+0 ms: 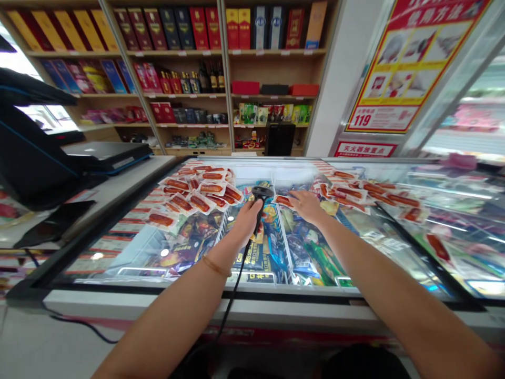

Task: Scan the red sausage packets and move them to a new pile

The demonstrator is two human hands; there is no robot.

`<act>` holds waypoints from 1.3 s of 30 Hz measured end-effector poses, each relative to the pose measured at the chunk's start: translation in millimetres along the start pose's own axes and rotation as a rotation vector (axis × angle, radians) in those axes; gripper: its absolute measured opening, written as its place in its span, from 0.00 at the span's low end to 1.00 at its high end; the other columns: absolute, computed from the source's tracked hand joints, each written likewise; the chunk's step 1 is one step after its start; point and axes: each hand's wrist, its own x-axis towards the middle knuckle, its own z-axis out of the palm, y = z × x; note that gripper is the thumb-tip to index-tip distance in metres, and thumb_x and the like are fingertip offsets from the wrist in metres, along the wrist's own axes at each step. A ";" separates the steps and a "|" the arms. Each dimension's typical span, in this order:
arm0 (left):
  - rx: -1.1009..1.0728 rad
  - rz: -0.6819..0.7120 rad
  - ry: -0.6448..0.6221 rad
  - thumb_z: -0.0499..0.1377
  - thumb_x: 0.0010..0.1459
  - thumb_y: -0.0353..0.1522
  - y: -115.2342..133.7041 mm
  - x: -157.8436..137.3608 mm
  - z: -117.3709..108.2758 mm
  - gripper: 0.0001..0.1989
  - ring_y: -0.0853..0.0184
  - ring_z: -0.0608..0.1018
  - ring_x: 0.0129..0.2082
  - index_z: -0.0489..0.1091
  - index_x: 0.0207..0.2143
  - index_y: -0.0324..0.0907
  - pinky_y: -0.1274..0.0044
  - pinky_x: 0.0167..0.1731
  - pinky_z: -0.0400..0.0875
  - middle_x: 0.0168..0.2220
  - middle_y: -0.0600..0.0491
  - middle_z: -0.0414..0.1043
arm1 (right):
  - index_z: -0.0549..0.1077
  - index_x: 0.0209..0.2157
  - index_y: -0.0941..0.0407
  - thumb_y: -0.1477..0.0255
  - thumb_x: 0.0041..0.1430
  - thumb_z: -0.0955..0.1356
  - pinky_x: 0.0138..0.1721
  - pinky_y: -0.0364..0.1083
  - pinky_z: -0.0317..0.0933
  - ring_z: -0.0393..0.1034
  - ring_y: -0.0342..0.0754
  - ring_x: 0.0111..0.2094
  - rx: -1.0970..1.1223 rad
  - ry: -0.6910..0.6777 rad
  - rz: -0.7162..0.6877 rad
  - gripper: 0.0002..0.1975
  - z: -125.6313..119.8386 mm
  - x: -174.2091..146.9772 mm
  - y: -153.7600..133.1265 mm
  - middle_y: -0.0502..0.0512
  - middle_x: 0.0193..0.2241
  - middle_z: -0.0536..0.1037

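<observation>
My left hand (251,214) is wrapped round a black corded barcode scanner (262,192), its head pointing away from me above the freezer's glass lid. Just to the right, my right hand (306,205) has its fingers on one end of a packaged sausage (283,200), a reddish stick in a clear and white wrapper. The scanner's head is close beside that packet. A pile of similar packaged sausages (200,202) lies on the glass to the left. More sausage packets (350,193) are spread on the glass to the right.
Beneath the glass, the chest freezer (138,299) holds bagged goods in wire baskets. The scanner's cord (235,288) hangs over its front edge. A counter with a flat scale (108,154) stands at left. Shelves of boxes (182,95) line the back.
</observation>
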 end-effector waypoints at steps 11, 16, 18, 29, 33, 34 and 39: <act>0.020 0.062 -0.063 0.60 0.51 0.48 3.8 -7.9 1.3 0.19 0.75 0.66 0.11 0.65 0.34 0.41 0.82 0.11 0.56 0.23 0.54 0.71 | 0.72 0.50 0.56 0.69 0.53 0.69 0.53 0.55 0.59 0.68 0.56 0.48 0.095 0.049 -0.021 0.21 -25.8 -7.8 -16.2 0.59 0.44 0.74; 0.026 0.104 -0.143 0.60 0.51 0.48 3.7 -9.1 -0.4 0.19 0.75 0.67 0.12 0.65 0.35 0.41 0.82 0.11 0.56 0.23 0.55 0.71 | 0.70 0.53 0.57 0.71 0.55 0.67 0.55 0.54 0.58 0.65 0.56 0.49 0.127 0.203 -0.056 0.23 -28.0 -8.3 -21.1 0.61 0.44 0.71; 0.033 0.112 -0.164 0.60 0.50 0.48 3.5 -8.9 -1.2 0.20 0.76 0.67 0.11 0.66 0.34 0.41 0.82 0.12 0.57 0.23 0.54 0.71 | 0.69 0.54 0.58 0.72 0.56 0.66 0.56 0.54 0.57 0.65 0.57 0.50 0.136 0.239 -0.058 0.23 -29.6 -8.3 -21.4 0.62 0.44 0.70; 0.042 0.105 -0.234 0.61 0.50 0.49 1.3 -8.9 -2.6 0.22 0.76 0.67 0.12 0.66 0.37 0.40 0.82 0.13 0.57 0.23 0.55 0.71 | 0.69 0.54 0.58 0.71 0.57 0.66 0.53 0.56 0.59 0.65 0.57 0.47 0.136 0.357 -0.105 0.22 -30.0 -7.5 -20.5 0.62 0.42 0.70; 0.035 0.117 -0.245 0.61 0.50 0.48 2.5 -10.7 -2.1 0.22 0.77 0.66 0.12 0.66 0.37 0.40 0.83 0.12 0.56 0.23 0.55 0.70 | 0.69 0.55 0.57 0.71 0.57 0.65 0.54 0.56 0.59 0.65 0.57 0.48 0.128 0.339 -0.095 0.22 -31.9 -7.9 -22.8 0.62 0.42 0.71; 0.037 0.120 -0.251 0.61 0.50 0.48 2.4 -10.7 -2.2 0.22 0.77 0.66 0.12 0.66 0.36 0.40 0.83 0.12 0.56 0.24 0.55 0.70 | 0.69 0.55 0.57 0.71 0.57 0.65 0.54 0.56 0.59 0.65 0.57 0.48 0.128 0.336 -0.091 0.22 -31.8 -8.0 -22.7 0.62 0.42 0.71; 0.041 0.114 -0.258 0.60 0.50 0.49 0.0 -9.9 -1.8 0.22 0.76 0.67 0.12 0.65 0.37 0.41 0.82 0.11 0.56 0.24 0.55 0.70 | 0.67 0.55 0.58 0.74 0.55 0.65 0.54 0.55 0.58 0.65 0.56 0.48 0.145 0.335 -0.111 0.24 -25.9 -9.1 -20.2 0.62 0.44 0.71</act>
